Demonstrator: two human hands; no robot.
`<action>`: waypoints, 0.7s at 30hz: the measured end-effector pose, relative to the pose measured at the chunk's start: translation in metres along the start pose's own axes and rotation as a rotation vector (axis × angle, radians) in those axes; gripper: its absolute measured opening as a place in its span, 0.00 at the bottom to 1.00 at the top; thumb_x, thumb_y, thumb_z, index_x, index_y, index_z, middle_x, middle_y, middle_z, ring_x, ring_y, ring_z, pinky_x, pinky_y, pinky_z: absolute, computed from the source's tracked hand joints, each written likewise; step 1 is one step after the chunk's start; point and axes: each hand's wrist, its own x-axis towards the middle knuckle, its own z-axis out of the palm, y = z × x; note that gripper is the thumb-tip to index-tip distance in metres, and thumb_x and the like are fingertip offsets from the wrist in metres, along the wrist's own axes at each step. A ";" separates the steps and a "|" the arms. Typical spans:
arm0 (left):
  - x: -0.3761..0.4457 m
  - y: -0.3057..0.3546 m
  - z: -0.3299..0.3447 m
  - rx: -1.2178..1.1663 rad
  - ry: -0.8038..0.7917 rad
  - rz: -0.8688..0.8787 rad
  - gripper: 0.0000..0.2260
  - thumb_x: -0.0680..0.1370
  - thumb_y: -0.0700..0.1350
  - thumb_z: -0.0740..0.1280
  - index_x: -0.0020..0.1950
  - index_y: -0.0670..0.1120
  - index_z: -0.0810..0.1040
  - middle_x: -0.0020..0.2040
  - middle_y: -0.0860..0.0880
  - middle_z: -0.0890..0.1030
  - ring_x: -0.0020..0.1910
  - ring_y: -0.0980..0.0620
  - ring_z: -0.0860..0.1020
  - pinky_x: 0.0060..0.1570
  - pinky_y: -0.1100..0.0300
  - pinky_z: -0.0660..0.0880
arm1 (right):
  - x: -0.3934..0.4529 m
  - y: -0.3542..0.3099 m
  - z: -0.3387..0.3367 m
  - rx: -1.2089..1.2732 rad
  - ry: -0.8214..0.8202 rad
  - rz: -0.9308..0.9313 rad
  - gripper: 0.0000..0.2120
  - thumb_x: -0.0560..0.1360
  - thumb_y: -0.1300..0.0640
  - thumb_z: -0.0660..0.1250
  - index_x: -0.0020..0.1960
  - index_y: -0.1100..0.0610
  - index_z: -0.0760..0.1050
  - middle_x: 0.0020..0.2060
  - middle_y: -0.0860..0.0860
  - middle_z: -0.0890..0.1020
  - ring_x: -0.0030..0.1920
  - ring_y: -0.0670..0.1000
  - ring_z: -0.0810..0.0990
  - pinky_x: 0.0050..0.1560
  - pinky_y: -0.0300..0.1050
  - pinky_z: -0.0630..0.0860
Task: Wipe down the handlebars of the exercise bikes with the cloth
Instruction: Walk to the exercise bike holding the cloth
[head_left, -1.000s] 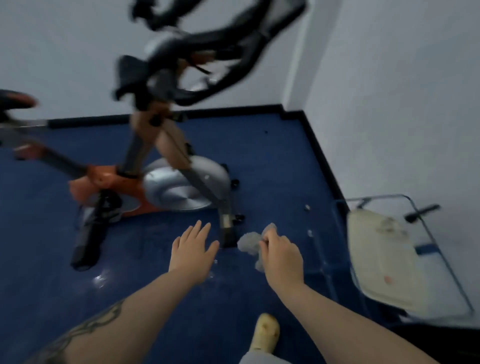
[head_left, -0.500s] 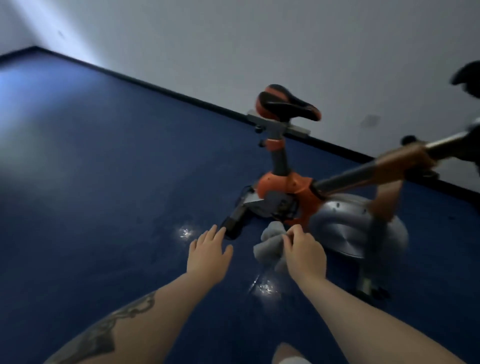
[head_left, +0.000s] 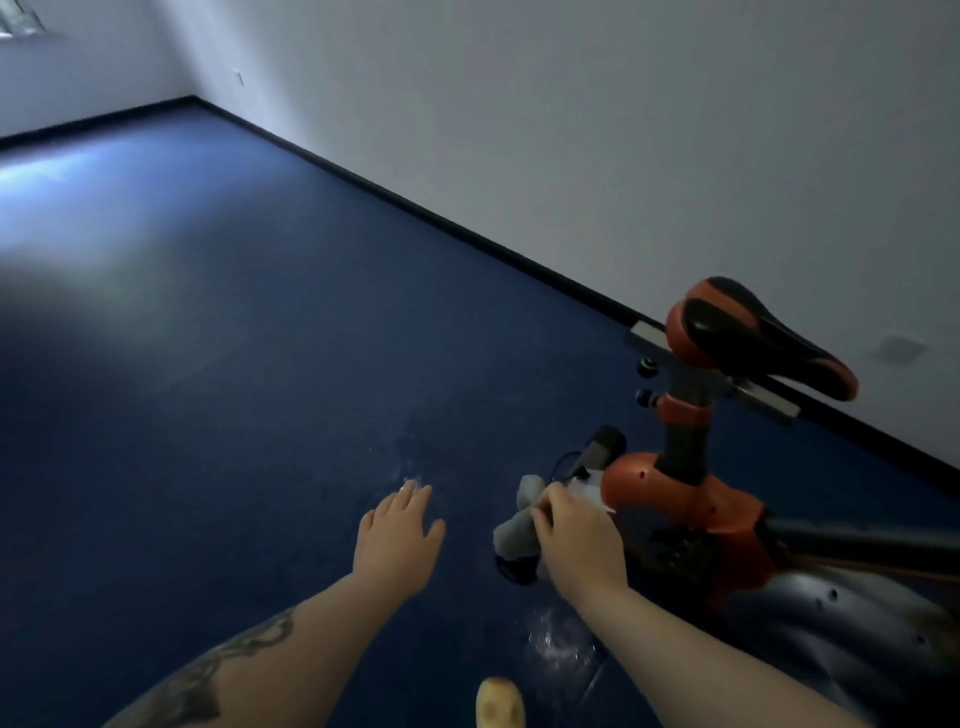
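1. While no handlebar shows anywhere in the head view, the exercise bike (head_left: 691, 499) serves as the landmark for every entry below; only its rear and middle are in frame, at the right.
2. Cloth (head_left: 519, 525): pale grey, bunched; located just left of the bike's orange frame, in front of its lower body as seen from the head camera, off the floor. Whether it touches the frame cannot be told.
3. Right hand (head_left: 576, 540): fingers curled round the cloth, gripping it; positioned directly left of the orange frame, below the saddle.
4. Left hand (head_left: 397, 530): fingers straight and lightly spread, holding nothing; well left of the bike, over bare floor.
5. Saddle (head_left: 753, 338): black with orange trim, upright on its post, above and right of the cloth.
6. Flywheel cover (head_left: 841, 618): grey, at the bike's lower right, partly cut by the frame edge.
7. Floor (head_left: 208, 364): dark blue, with glossy spots just left of the bike and below the right hand.
8. Progress, as a judgement: no wiping is in hand, since the cloth is near the frame, not on any bar. Whether this bike's bars are already done cannot be told. What is left: bringing the cloth to a handlebar and rubbing along its grips.
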 end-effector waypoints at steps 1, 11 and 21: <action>0.015 -0.002 -0.008 0.006 0.003 -0.008 0.25 0.82 0.55 0.54 0.78 0.52 0.56 0.79 0.51 0.54 0.77 0.49 0.55 0.74 0.51 0.53 | 0.015 -0.004 0.001 -0.017 -0.017 -0.022 0.08 0.80 0.48 0.57 0.48 0.51 0.70 0.43 0.50 0.79 0.42 0.51 0.77 0.42 0.45 0.74; 0.181 -0.050 -0.066 -0.019 -0.020 -0.073 0.23 0.81 0.54 0.54 0.76 0.51 0.61 0.78 0.51 0.61 0.75 0.48 0.61 0.72 0.51 0.58 | 0.188 -0.055 0.029 -0.059 -0.078 0.025 0.07 0.80 0.47 0.56 0.49 0.50 0.67 0.43 0.49 0.77 0.43 0.52 0.76 0.45 0.46 0.74; 0.382 -0.078 -0.137 0.169 -0.171 0.113 0.23 0.81 0.55 0.53 0.76 0.52 0.59 0.77 0.52 0.60 0.75 0.50 0.61 0.73 0.52 0.56 | 0.352 -0.091 0.043 -0.079 -0.031 0.305 0.08 0.81 0.48 0.55 0.48 0.51 0.67 0.43 0.48 0.78 0.43 0.50 0.76 0.45 0.45 0.73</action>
